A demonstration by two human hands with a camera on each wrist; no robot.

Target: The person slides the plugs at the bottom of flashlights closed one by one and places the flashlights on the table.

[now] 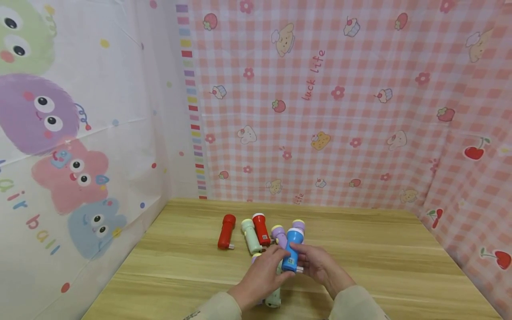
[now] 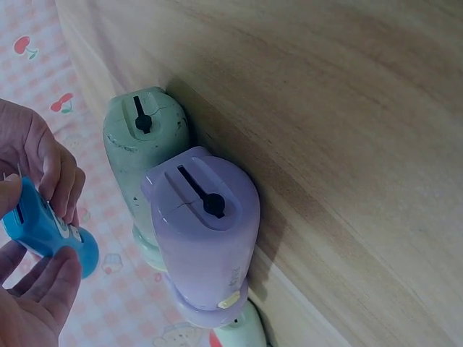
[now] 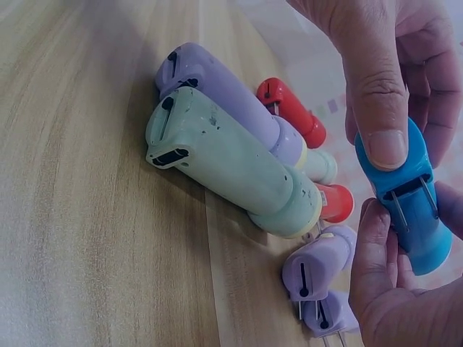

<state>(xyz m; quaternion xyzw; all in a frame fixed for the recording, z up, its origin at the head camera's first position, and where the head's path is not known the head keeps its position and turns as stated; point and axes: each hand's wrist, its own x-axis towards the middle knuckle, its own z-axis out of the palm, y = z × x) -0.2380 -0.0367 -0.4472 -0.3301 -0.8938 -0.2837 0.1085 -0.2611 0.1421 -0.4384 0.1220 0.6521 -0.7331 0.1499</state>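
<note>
Above the table, both hands hold a blue flashlight (image 1: 294, 244) with a white rim; its two metal plug prongs (image 3: 412, 206) stand out from the tail end. My left hand (image 1: 261, 276) pinches the body from the left side. On the other side, my right hand (image 1: 318, 266) has its thumb and fingers around the flashlight. Under and beside the left hand lie a scuffed pale green flashlight (image 3: 231, 152) and a purple flashlight (image 2: 206, 231); in the head view the left hand mostly covers them. Two more purple flashlights (image 1: 278, 235) lie just beyond the hands, prongs out in the right wrist view.
Farther left on the wooden table (image 1: 180, 258) are a red flashlight (image 1: 227, 232) with its prongs out, a light green flashlight (image 1: 251, 236) and a second red flashlight (image 1: 261, 230) with a white rim. Patterned cloth (image 1: 320, 115) hangs behind and at both sides.
</note>
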